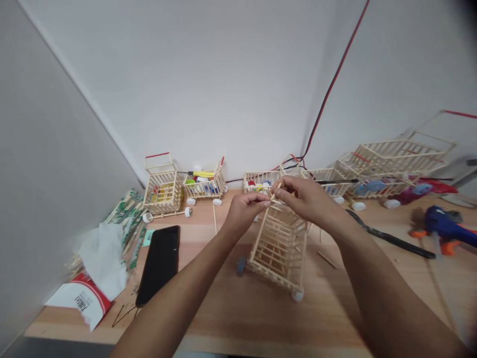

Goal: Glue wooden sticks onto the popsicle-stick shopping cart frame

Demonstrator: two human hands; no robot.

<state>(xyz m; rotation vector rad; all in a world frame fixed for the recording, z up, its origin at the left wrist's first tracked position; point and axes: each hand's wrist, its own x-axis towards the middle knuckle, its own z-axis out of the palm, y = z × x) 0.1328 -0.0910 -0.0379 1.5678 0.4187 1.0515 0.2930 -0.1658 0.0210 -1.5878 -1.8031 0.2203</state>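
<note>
Head view: left hand (pixel 242 211) and right hand (pixel 303 196) pinched a thin stick (pixel 276 192) at the upper edge of the cart (pixel 279 243), apparently for fine alignment; the cart stood below on the bench (pixel 227 313).

Foremost pale wooden-stick cart (pixel 278 243): upper corner hidden behind right hand (pixel 298 196). Blue-and-orange plastic glue gun (pixel 449 224): blurred, cut off at right.

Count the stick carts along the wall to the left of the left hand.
2: a red-handled cart beyond the black phone, and a smaller cart just right of that one, with a yellow-handled tool at its top. No others show on that side.
</note>
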